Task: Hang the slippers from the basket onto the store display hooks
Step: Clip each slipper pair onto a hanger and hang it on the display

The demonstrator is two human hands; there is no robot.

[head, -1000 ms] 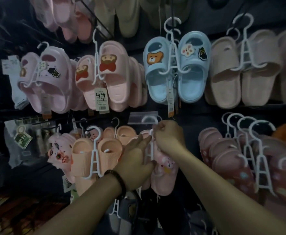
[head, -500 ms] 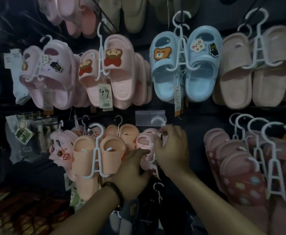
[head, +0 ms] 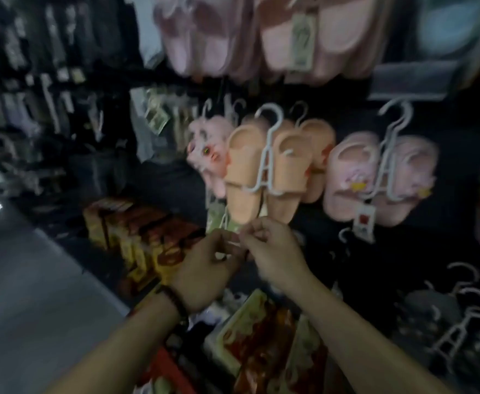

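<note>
The view is blurred. A pink slipper pair on a white hanger hangs from a display hook, with no hand on it. Left of it hangs an orange slipper pair on its own white hanger. Just below the orange pair my left hand and my right hand meet with curled fingers. Between their fingertips they pinch a small pale tag; a thin dark string runs up from it to the orange pair. No basket is in view.
Pink slippers with a price tag hang in the row above. Grey slippers on white hangers hang at lower right. Red and yellow boxes line the low shelf, with more below my arms. Grey floor lies at the left.
Both hands left the pink slipper pair, which stays hanging on its hook, and dropped to below the orange pair. The view swung left and down.
</note>
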